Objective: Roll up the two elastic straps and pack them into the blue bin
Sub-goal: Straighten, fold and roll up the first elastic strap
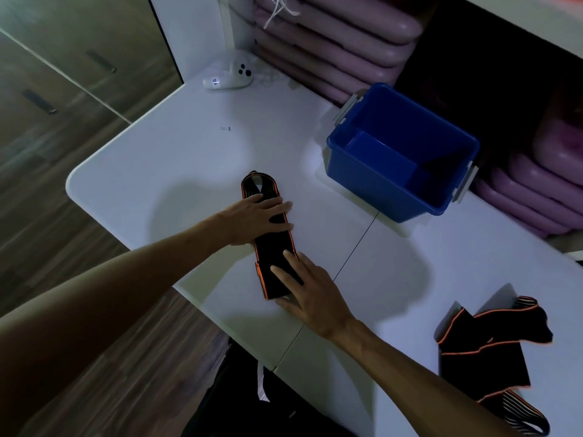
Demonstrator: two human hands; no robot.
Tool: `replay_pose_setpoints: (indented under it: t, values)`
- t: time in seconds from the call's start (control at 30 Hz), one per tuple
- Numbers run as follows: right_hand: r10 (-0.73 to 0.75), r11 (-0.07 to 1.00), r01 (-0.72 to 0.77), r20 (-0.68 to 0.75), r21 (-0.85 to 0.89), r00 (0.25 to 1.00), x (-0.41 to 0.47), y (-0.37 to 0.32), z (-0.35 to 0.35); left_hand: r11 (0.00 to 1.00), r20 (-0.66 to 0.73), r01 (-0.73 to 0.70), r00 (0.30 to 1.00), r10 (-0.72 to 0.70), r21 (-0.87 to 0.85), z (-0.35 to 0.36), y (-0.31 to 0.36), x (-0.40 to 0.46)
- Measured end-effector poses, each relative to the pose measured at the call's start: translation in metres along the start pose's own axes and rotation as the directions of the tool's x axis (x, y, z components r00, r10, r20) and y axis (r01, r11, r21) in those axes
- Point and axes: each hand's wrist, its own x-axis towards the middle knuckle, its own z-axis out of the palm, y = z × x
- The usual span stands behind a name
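Note:
A black elastic strap with orange edges point(273, 244) lies folded flat and lengthwise on the white table point(164, 165). My left hand point(257, 217) rests palm down across its middle, fingers spread. My right hand point(307, 287) presses flat on its near end, the thumb by the strap's near edge. A second black and orange strap point(492, 351) lies crumpled at the table's near right. The blue bin point(402, 152) stands open and looks empty at the far right of the table.
A white controller point(228, 74) sits at the table's far edge. A small pale object point(225, 129) lies mid-table on the left. Stacked purple pads point(334, 36) fill the shelves behind and right of the bin. Wood floor lies to the left.

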Motion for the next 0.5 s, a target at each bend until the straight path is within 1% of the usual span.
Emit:
replay_pose_setpoints:
  t: [0.03,0.07,0.13,0.17,0.2,0.23,0.27,0.33,0.37,0.43,0.5]
  values:
    - [-0.013,0.999,0.013,0.006,-0.03,1.0,0.0,0.002,0.0,0.999,-0.049,0.042,0.998,-0.042,-0.009,0.002,0.004,-0.006]
    - [-0.027,0.998,0.028,0.017,-0.055,0.999,-0.001,0.005,0.0,0.994,-0.121,0.096,0.987,-0.102,-0.054,0.003,0.01,-0.013]
    - [-0.061,0.995,0.063,0.035,-0.072,0.998,-0.002,0.011,-0.001,0.95,-0.266,0.181,0.931,-0.249,-0.256,0.006,0.029,-0.031]
    - [-0.079,0.995,0.081,0.032,-0.067,0.996,-0.002,0.014,-0.001,0.914,-0.319,0.187,0.896,-0.309,-0.359,0.008,0.045,-0.041]
    - [-0.091,0.995,0.092,0.02,-0.049,0.996,-0.002,0.016,-0.002,0.875,-0.343,0.181,0.869,-0.355,-0.448,0.011,0.062,-0.053]
    - [-0.093,0.996,0.093,0.006,-0.016,0.996,-0.002,0.019,-0.002,0.841,-0.344,0.171,0.857,-0.384,-0.514,0.013,0.081,-0.064]
    - [-0.09,0.996,0.09,-0.005,0.021,0.996,-0.001,0.021,-0.004,0.814,-0.312,0.163,0.867,-0.388,-0.557,0.016,0.098,-0.074]
    - [-0.109,0.993,0.109,-0.005,0.039,0.994,0.003,0.025,-0.007,0.783,-0.157,0.196,0.924,-0.349,-0.59,0.025,0.123,-0.086]
    - [-0.13,0.991,0.13,0.006,0.018,0.991,0.004,0.026,-0.008,0.781,-0.1,0.224,0.934,-0.342,-0.583,0.031,0.131,-0.087]
    - [-0.169,0.985,0.17,0.014,-0.043,0.985,0.005,0.028,-0.009,0.791,-0.11,0.277,0.912,-0.396,-0.546,0.041,0.142,-0.082]
    - [-0.186,0.977,0.185,0.004,-0.109,0.983,0.002,0.028,-0.007,0.779,-0.143,0.325,0.874,-0.464,-0.536,0.042,0.149,-0.074]
